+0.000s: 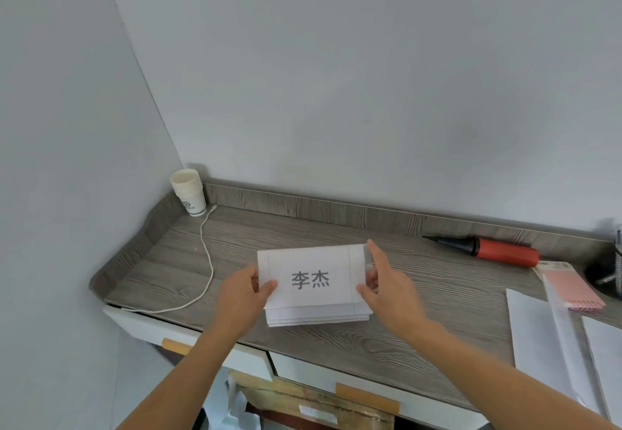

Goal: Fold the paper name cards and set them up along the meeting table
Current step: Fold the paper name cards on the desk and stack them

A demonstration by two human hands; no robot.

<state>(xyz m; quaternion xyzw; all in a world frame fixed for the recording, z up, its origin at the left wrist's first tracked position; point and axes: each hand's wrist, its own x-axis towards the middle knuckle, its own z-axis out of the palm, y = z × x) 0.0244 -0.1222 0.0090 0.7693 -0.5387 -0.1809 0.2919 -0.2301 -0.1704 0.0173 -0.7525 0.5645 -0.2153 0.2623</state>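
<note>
White paper name card [311, 278] with two dark printed characters and thin fold lines, raised and tilted, print facing the camera. Under it, stack of same cards [316, 317] lies flat on wood-grain table top, mid-front.

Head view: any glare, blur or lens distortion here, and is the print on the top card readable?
Head view: soft even light, no glare; wide-angle bend curves the desk edge and wall corner; print on the top name card is sharp; left hand and right hand slightly soft.
</note>
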